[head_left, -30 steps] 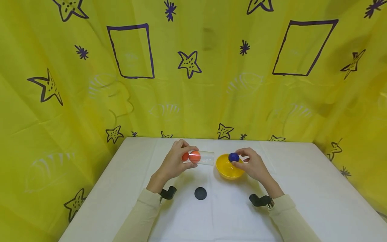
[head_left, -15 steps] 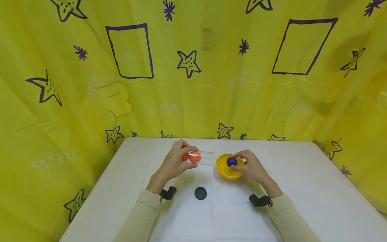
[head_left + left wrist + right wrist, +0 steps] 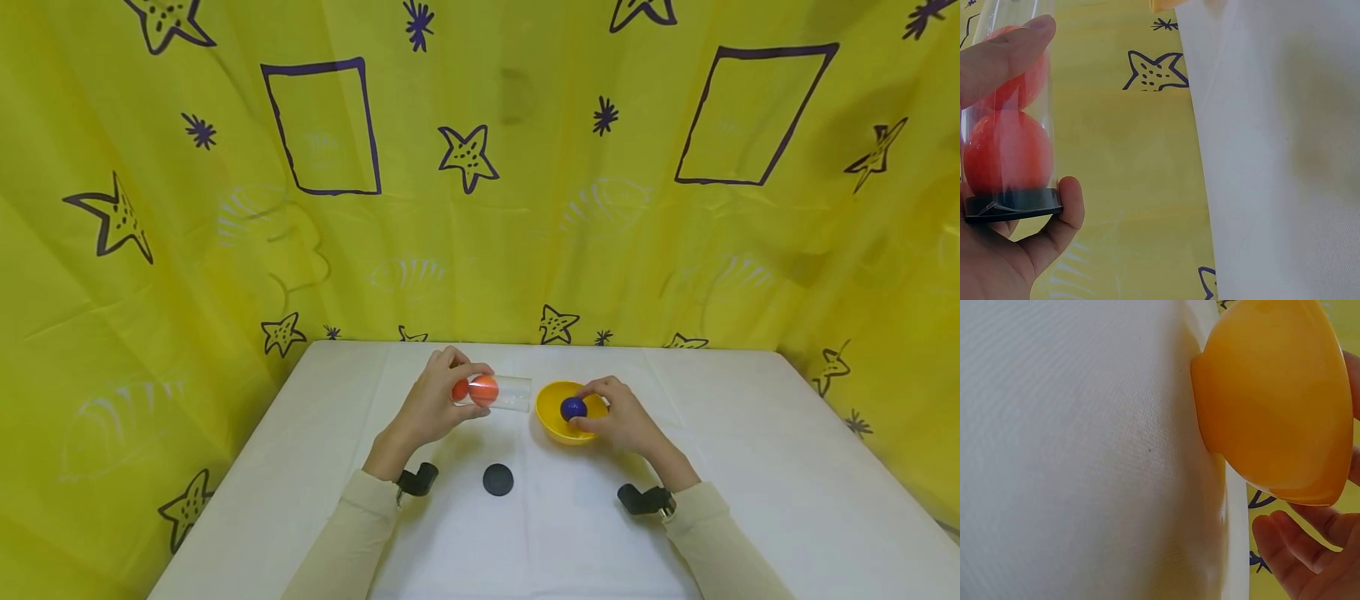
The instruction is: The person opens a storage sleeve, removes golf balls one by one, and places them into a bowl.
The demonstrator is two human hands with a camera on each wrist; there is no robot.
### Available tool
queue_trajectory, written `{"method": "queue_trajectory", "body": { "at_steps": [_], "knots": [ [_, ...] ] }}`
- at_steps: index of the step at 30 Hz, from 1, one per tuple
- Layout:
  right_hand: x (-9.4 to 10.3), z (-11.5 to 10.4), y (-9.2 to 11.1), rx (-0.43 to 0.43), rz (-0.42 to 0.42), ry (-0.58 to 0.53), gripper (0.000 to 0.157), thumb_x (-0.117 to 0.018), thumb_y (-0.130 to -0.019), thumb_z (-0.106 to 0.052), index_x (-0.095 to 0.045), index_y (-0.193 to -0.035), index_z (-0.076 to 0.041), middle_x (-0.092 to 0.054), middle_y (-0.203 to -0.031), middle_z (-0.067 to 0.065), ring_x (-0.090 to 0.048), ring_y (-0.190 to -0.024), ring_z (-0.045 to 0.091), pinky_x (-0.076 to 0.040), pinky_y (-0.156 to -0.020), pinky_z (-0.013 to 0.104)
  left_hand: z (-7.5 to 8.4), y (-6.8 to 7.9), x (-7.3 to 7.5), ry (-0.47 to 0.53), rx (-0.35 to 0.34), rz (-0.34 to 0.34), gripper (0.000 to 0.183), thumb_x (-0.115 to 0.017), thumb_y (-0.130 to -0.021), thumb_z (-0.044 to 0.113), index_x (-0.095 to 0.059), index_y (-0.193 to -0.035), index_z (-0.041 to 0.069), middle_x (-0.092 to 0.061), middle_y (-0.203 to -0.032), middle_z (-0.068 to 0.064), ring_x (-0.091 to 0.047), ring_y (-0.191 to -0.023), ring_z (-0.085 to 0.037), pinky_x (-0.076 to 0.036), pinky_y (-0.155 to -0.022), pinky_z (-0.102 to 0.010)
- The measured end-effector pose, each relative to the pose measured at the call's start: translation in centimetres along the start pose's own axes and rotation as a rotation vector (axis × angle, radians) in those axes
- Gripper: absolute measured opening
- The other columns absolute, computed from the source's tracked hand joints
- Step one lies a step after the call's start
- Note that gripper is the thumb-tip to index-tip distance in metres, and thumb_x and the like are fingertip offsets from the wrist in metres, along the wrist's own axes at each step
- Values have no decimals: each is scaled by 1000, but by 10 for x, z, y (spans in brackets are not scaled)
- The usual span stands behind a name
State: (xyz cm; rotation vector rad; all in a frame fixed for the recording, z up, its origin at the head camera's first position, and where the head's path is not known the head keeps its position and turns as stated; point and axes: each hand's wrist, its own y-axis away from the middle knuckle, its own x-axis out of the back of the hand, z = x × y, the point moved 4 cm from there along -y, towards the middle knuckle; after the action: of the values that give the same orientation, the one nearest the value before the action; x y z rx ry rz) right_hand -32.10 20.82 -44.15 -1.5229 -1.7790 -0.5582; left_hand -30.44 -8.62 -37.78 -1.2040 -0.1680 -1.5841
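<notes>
My left hand [image 3: 429, 402] grips a clear tube [image 3: 516, 394] lying nearly level in the head view. Two orange-red balls [image 3: 1009, 153] sit end to end inside it, against a black cap [image 3: 1016, 203] at the tube's palm end. The tube's other end points toward the yellow bowl [image 3: 550, 427]. My right hand [image 3: 628, 421] pinches a dark blue ball [image 3: 573, 408] inside or just over that bowl. In the right wrist view the bowl's outside hides the blue ball and part of the fingers.
A black disc [image 3: 498, 479] lies on the white table [image 3: 570, 533] between my forearms. Yellow curtain [image 3: 480, 242] with drawn stars stands behind the table and along its sides. Each wrist carries a black camera mount [image 3: 647, 498].
My right hand has lowered the blue ball and brought it slightly left into the bowl's outline. My left hand and the tube have stayed where they were.
</notes>
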Motion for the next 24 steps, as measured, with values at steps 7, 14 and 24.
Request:
{"method": "queue_trajectory", "body": {
  "at_steps": [7, 14, 24],
  "knots": [
    [0, 1, 0, -4, -13, 11, 39, -79, -78, -36, -66, -110, -18, -52, -125, 14, -45, -119, 36, -43, -96, 58, 0, -1, 1, -1, 2, 3, 45, -86, -71, 28, -69, -113, 26, -49, -103, 5, -41, -101, -13, -44, -76, -27],
    [1, 2, 1, -7, -17, -9, 27, -74, -83, -34, -67, -105, -19, -52, -127, 14, -44, -121, 37, -43, -96, 57, 1, 0, 1, 6, 9, 0, 45, -85, -72, 27, -69, -113, 26, -49, -103, 4, -41, -101, -13, -45, -76, -27],
    [10, -4, 1, -17, 64, -49, 26, -70, -87, -27, -67, -110, -15, -48, -129, 16, -37, -122, 36, -46, -94, 52, 1, 1, 1, -10, 13, -4, 45, -85, -72, 29, -68, -114, 26, -49, -104, 4, -41, -102, -13, -44, -76, -26]
  ]
}}
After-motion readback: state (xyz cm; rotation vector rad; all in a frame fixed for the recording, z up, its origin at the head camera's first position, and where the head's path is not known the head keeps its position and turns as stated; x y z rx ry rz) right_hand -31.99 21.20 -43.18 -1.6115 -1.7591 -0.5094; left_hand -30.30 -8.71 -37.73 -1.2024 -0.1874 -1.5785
